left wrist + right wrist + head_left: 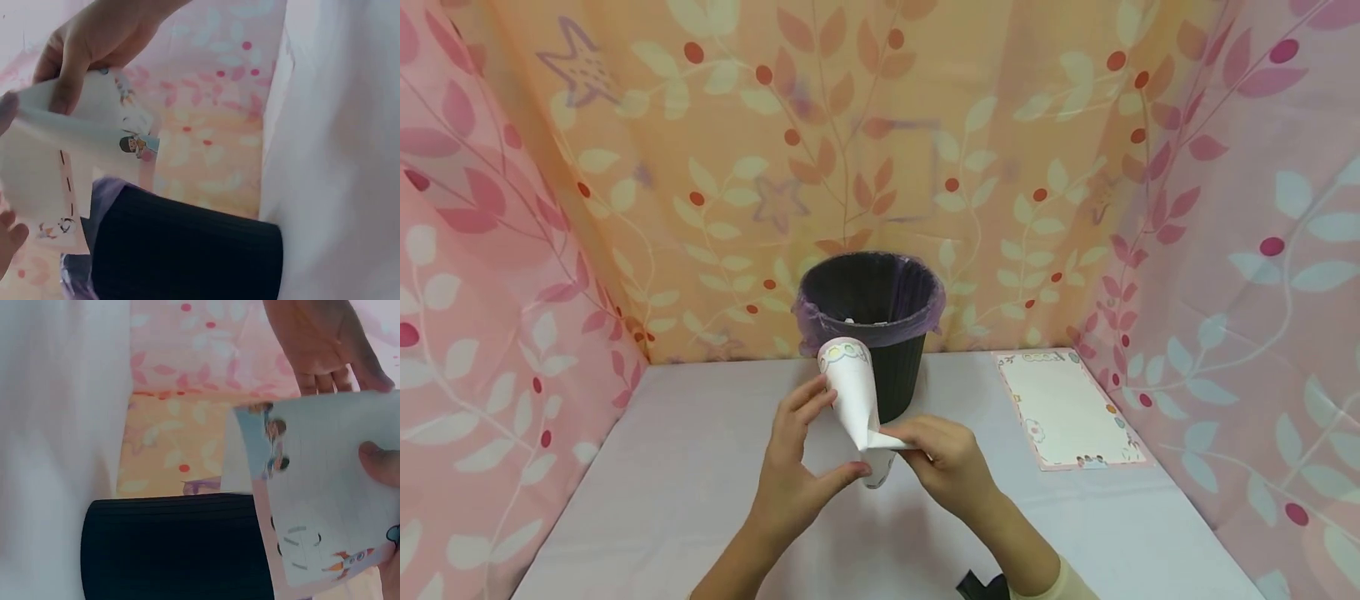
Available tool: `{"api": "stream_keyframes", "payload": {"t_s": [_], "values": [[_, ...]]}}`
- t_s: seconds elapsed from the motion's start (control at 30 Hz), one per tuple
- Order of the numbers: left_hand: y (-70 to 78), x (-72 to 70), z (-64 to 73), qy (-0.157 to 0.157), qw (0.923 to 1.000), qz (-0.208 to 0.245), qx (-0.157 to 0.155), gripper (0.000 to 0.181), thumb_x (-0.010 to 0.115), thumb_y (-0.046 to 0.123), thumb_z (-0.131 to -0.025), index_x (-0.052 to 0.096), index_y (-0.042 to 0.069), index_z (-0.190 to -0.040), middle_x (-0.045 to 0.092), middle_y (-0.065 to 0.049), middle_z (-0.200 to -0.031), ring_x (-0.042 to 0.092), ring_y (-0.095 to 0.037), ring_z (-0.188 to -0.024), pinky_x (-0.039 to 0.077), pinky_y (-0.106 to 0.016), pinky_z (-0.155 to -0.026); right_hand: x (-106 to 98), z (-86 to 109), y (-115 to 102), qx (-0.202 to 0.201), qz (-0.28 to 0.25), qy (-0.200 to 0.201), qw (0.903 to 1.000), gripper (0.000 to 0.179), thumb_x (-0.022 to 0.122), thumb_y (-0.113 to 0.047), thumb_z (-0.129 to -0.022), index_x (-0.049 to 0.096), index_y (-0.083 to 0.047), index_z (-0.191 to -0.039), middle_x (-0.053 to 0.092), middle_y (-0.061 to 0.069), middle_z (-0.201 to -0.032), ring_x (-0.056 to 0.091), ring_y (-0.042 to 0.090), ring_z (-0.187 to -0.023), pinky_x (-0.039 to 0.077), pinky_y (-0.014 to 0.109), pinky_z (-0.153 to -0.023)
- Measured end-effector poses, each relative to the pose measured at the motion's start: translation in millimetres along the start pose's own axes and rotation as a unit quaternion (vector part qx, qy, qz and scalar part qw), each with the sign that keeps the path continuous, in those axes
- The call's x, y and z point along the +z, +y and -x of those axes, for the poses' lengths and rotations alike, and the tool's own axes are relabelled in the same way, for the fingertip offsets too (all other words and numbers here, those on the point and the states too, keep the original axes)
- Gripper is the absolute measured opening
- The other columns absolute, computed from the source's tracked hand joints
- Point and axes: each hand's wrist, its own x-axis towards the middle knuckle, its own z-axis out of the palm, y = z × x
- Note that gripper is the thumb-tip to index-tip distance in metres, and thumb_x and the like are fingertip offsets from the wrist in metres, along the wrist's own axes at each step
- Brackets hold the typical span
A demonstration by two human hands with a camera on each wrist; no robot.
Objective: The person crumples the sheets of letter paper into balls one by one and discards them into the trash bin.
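A white sheet of paper (852,392) with a printed border is bent into a cone shape between my hands, in front of the bin. With thumb and fingers, my right hand (951,467) pinches a narrow folded flap at its lower right side. My left hand (793,467) cups the left side, fingertips on the upper part and thumb at the lower end. Small printed figures show along the border of the paper (37,169) in the left wrist view. In the right wrist view, the paper (312,462) hides most of the left fingertips.
Behind the hands stands a black bin (898,375) with a purple liner and a few white bits inside. Another bordered sheet (1075,408) lies flat at the table's right. Patterned curtains (880,125) enclose the table. A black object (985,586) shows at the bottom edge.
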Motion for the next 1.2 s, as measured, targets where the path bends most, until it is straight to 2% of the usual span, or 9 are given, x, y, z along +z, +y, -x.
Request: {"api": "stream_keyframes", "payload": {"t_s": [0.1, 0.2, 0.33, 0.5, 0.73, 0.87, 0.97, 1.07, 1.2], "values": [[-1.2, -1.4, -0.8, -0.039, 0.9983, -0.018, 0.039, 0.097, 0.097, 0.009, -0.063, 0.051, 0.005, -0.147, 0.046, -0.016, -0.156, 0.043, -0.027, -0.146, 0.037, -0.023, -0.117, -0.7, -0.2, -1.1, -0.002, -0.031, -0.005, 0.9995, 0.026, 0.077, 0.006, -0.085, 0.075, -0.008, -0.107, 0.076, 0.003, -0.091, 0.068, 0.009, -0.076, 0.056, 0.015, -0.07], [-2.1, 0.7, -0.3, -0.054, 0.9971, -0.015, 0.052, 0.087, 0.094, 0.004, -0.067, 0.054, 0.006, -0.145, 0.055, -0.013, -0.149, 0.053, -0.025, -0.138, 0.043, -0.023, -0.112, -1.3, -0.6, -1.7, -0.004, -0.043, -0.002, 0.9991, 0.024, 0.076, 0.006, -0.085, 0.075, -0.007, -0.106, 0.076, 0.004, -0.091, 0.068, 0.01, -0.076, 0.056, 0.015, -0.07], [-4.7, 6.7, 3.0, -0.04, 0.998, 0.009, 0.048, 0.066, 0.089, -0.003, -0.073, 0.064, 0.009, -0.133, 0.071, -0.007, -0.126, 0.069, -0.019, -0.113, 0.054, -0.021, -0.095, -0.1, -0.2, -1.8, -0.01, -0.048, 0.008, 0.9988, 0.023, 0.077, 0.007, -0.084, 0.076, -0.006, -0.103, 0.077, 0.007, -0.093, 0.071, 0.015, -0.08, 0.058, 0.019, -0.074], [-9.6, 12.7, 7.2, -0.005, 0.999, 0.032, 0.032, 0.04, 0.078, -0.016, -0.078, 0.072, 0.008, -0.109, 0.077, -0.006, -0.102, 0.073, -0.014, -0.089, 0.058, -0.019, -0.082, 5.4, -0.2, -3.7, 0.0, -0.05, 0.012, 0.9987, 0.028, 0.075, 0.013, -0.082, 0.077, -0.007, -0.102, 0.078, 0.007, -0.096, 0.074, 0.018, -0.085, 0.06, 0.023, -0.08], [-16.1, 5.5, 4.7, 0.013, 0.9998, 0.016, 0.008, 0.038, 0.068, -0.025, -0.08, 0.076, 0.008, -0.096, 0.077, -0.005, -0.086, 0.063, -0.009, -0.068, 0.05, -0.014, -0.059, -1.1, -3.8, -6.0, -0.003, 0.055, -0.024, 0.9982, 0.039, 0.085, 0.001, -0.077, 0.074, -0.009, -0.113, 0.075, 0.003, -0.109, 0.071, 0.019, -0.1, 0.057, 0.025, -0.092], [-17.7, -3.4, 1.1, -0.02, 0.9997, 0.011, 0.006, 0.038, 0.07, -0.021, -0.082, 0.079, 0.012, -0.098, 0.078, -0.002, -0.091, 0.068, -0.01, -0.076, 0.055, -0.017, -0.064, -11.2, -4.5, -4.1, 0.032, 0.082, -0.07, 0.9937, 0.06, 0.091, -0.006, -0.074, 0.069, -0.012, -0.129, 0.068, 0.006, -0.127, 0.065, 0.023, -0.117, 0.054, 0.031, -0.102], [-18.9, -7.0, -0.3, -0.049, 0.9985, 0.018, 0.016, 0.036, 0.072, -0.018, -0.083, 0.079, 0.014, -0.099, 0.077, 0.0, -0.092, 0.07, -0.011, -0.081, 0.056, -0.017, -0.069, -14.4, -2.2, -1.4, 0.065, 0.056, -0.122, 0.9888, 0.061, 0.089, -0.008, -0.078, 0.066, -0.015, -0.134, 0.067, 0.003, -0.132, 0.065, 0.02, -0.119, 0.054, 0.03, -0.101], [-21.0, -5.7, 0.5, -0.059, 0.9975, 0.025, 0.03, 0.035, 0.073, -0.018, -0.083, 0.078, 0.013, -0.098, 0.076, 0.0, -0.093, 0.07, -0.012, -0.082, 0.056, -0.018, -0.072, -12.3, 1.3, 1.3, 0.085, 0.026, -0.14, 0.9862, 0.05, 0.085, -0.004, -0.082, 0.07, -0.016, -0.128, 0.071, -0.002, -0.122, 0.069, 0.014, -0.109, 0.057, 0.027, -0.094], [-23.5, 3.5, 4.3, -0.042, 0.997, 0.039, 0.053, 0.037, 0.07, -0.022, -0.08, 0.077, 0.012, -0.092, 0.075, -0.001, -0.09, 0.071, -0.015, -0.083, 0.057, -0.019, -0.075, -2.6, 4.8, 3.0, 0.105, 0.004, -0.105, 0.9889, 0.035, 0.076, 0.01, -0.083, 0.075, -0.015, -0.108, 0.074, -0.004, -0.1, 0.071, 0.009, -0.09, 0.058, 0.021, -0.078]]}}
